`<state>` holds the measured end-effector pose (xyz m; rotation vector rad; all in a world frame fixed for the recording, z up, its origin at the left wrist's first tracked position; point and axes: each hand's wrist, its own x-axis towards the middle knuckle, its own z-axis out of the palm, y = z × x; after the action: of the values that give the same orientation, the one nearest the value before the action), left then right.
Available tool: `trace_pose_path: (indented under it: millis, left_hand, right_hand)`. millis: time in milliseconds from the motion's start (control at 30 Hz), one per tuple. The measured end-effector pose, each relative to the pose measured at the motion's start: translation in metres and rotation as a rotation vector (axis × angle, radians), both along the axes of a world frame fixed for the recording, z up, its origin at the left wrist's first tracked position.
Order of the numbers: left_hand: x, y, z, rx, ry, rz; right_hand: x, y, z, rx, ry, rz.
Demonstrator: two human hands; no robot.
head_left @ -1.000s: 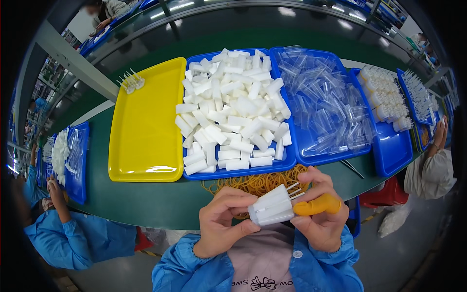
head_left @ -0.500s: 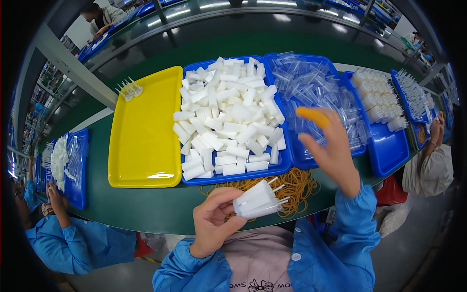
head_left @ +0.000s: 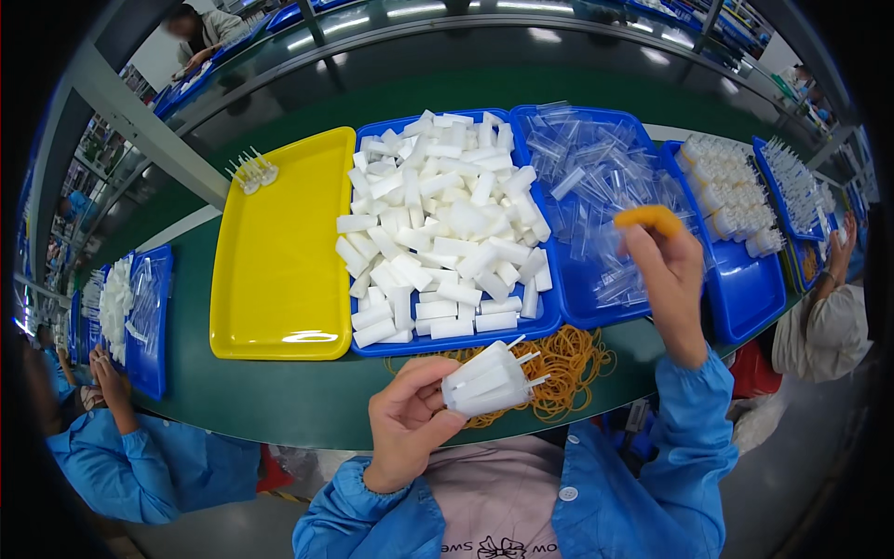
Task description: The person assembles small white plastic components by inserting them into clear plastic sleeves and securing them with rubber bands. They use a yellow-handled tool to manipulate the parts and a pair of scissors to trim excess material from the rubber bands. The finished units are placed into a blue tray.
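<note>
My left hand (head_left: 410,419) holds a bundle of white foam pieces in clear plastic sleeves (head_left: 486,382) over the table's near edge. Thin white sticks poke out from the bundle's right end. My right hand (head_left: 672,284), with an orange cover on one finger, is over the blue tray of clear plastic sleeves (head_left: 582,140). Its thumb and covered finger are drawn close together. Whatever may be between them is blurred and cannot be made out. Left of that tray, another blue tray is heaped with white foam blocks (head_left: 438,214).
A yellow tray (head_left: 279,270) at left holds a small white cluster with sticks (head_left: 251,171). Brown rubber bands (head_left: 563,373) lie in front of the foam tray. A blue tray (head_left: 750,289) at right carries white bundles (head_left: 726,186). Co-workers sit on both sides.
My right hand has moved right and slightly down over the sleeve tray, its thumb and covered finger closing toward each other. The left hand still holds the bundle, which has turned slightly.
</note>
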<state>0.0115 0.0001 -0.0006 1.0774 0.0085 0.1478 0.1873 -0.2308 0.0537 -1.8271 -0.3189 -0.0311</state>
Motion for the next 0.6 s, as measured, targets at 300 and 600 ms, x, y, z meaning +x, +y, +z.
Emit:
trace_pose_path:
  millis: [300, 600]
  left_hand:
    - [-0.004, -0.01, 0.005, 0.353, -0.094, 0.132]
    - [-0.009, -0.011, 0.001, 0.626, -0.17, 0.171]
  right_hand:
    - [-0.074, 0.012, 0.009, 0.25, -0.084, 0.085]
    - [-0.086, 0.021, -0.01, 0.363, 0.144, 0.201]
